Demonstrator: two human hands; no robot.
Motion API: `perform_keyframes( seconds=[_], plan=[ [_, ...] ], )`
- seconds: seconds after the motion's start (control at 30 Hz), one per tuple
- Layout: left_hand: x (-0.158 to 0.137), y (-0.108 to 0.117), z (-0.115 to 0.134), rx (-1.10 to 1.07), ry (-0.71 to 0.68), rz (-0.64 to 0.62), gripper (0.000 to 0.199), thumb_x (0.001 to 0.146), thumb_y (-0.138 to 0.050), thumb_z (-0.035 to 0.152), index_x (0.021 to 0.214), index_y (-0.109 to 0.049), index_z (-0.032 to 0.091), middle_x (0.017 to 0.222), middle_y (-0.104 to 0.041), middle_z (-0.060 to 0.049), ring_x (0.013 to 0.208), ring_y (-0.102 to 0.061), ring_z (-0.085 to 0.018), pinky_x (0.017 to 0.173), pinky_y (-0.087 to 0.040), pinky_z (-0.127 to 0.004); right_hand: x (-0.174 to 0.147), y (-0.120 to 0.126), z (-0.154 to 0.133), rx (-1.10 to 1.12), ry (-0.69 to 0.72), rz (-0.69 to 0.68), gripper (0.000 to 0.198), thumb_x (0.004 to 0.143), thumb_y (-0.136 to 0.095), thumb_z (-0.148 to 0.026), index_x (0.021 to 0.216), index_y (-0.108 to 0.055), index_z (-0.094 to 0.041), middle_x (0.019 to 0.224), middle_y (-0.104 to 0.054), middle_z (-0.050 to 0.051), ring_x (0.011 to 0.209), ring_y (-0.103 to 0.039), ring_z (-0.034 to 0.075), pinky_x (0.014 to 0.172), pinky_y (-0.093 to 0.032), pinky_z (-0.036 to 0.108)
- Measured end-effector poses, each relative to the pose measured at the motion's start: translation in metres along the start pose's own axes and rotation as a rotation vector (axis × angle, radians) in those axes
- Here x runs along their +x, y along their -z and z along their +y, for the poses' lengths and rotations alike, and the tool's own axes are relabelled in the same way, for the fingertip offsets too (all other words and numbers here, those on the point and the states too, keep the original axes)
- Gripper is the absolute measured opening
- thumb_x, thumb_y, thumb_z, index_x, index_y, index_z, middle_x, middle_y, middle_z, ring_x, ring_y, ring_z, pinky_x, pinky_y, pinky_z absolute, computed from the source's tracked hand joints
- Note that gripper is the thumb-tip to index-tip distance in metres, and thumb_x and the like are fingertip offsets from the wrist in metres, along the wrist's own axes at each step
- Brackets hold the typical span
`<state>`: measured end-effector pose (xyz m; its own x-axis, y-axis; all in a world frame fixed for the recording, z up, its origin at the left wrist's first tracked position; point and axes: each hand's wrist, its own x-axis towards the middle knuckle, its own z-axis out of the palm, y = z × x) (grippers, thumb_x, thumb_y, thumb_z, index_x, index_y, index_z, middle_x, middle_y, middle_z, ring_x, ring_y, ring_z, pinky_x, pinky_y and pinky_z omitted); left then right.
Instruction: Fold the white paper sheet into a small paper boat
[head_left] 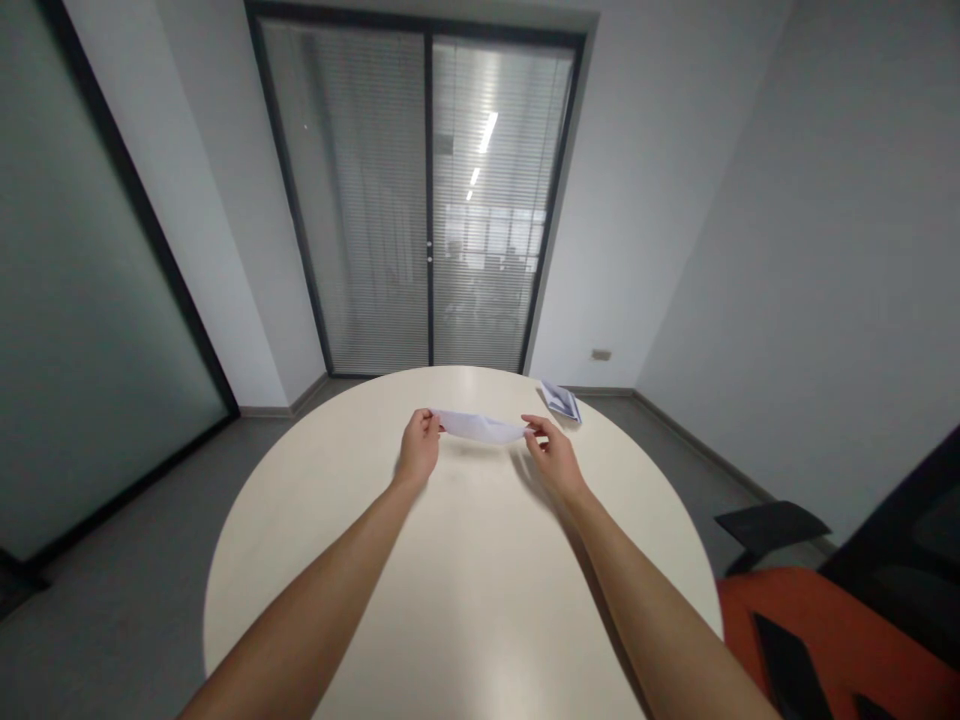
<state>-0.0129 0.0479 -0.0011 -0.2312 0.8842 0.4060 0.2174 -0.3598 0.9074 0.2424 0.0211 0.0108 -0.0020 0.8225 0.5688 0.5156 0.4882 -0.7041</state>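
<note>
A folded white paper [480, 427] hangs just above the round cream table [465, 580], stretched between my two hands. My left hand [418, 450] pinches its left end between thumb and fingers. My right hand [553, 455] pinches its right end the same way. Both forearms reach out over the tabletop from the near edge. The paper sags slightly in the middle and casts a thin shadow on the table below it.
A small stack of papers [562, 400] lies near the table's far right edge. An orange chair with black armrests [817, 620] stands at the right. Glass doors with blinds [427, 200] close the far wall; grey floor surrounds the table.
</note>
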Motion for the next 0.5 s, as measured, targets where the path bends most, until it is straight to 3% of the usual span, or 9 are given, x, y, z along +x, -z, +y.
perform_keyframes(
  seconds=[0.13,0.23,0.37,0.5],
  plan=[
    [-0.006,0.000,0.010,0.053,-0.090,-0.013,0.016,0.098,-0.048,0.034,0.100,-0.057,0.020,0.094,-0.072,-0.007,0.088,-0.069,-0.018,0.080,-0.053,-0.030,-0.004,0.001,0.001,-0.151,0.069,-0.066,0.040,0.090,-0.055,-0.032,0.126,-0.064,-0.019,0.115,-0.068,0.012,0.104,-0.063,0.026,0.091,-0.051,0.043],
    [-0.013,-0.001,0.017,0.104,-0.127,-0.047,0.015,0.099,-0.049,0.032,0.101,-0.058,0.021,0.096,-0.073,-0.007,0.090,-0.069,-0.019,0.080,-0.053,-0.029,-0.006,0.001,-0.007,-0.250,0.157,-0.122,0.054,0.083,-0.068,-0.036,0.134,-0.060,-0.021,0.127,-0.066,0.013,0.118,-0.059,0.031,0.105,-0.044,0.049],
    [-0.020,-0.004,0.025,0.185,-0.182,-0.094,0.015,0.099,-0.049,0.032,0.103,-0.060,0.022,0.096,-0.073,-0.006,0.088,-0.069,-0.020,0.080,-0.052,-0.030,-0.009,-0.003,-0.020,-0.278,0.204,-0.202,0.076,0.075,-0.080,-0.042,0.143,-0.053,-0.021,0.141,-0.059,0.016,0.129,-0.053,0.035,0.110,-0.040,0.052],
    [-0.023,-0.006,0.028,0.196,-0.257,-0.164,0.015,0.099,-0.049,0.031,0.103,-0.060,0.022,0.095,-0.072,-0.005,0.086,-0.069,-0.019,0.081,-0.052,-0.030,-0.010,-0.006,-0.024,-0.254,0.192,-0.258,0.076,0.076,-0.079,-0.042,0.144,-0.052,-0.020,0.137,-0.062,0.016,0.124,-0.058,0.033,0.107,-0.042,0.049]
  ],
)
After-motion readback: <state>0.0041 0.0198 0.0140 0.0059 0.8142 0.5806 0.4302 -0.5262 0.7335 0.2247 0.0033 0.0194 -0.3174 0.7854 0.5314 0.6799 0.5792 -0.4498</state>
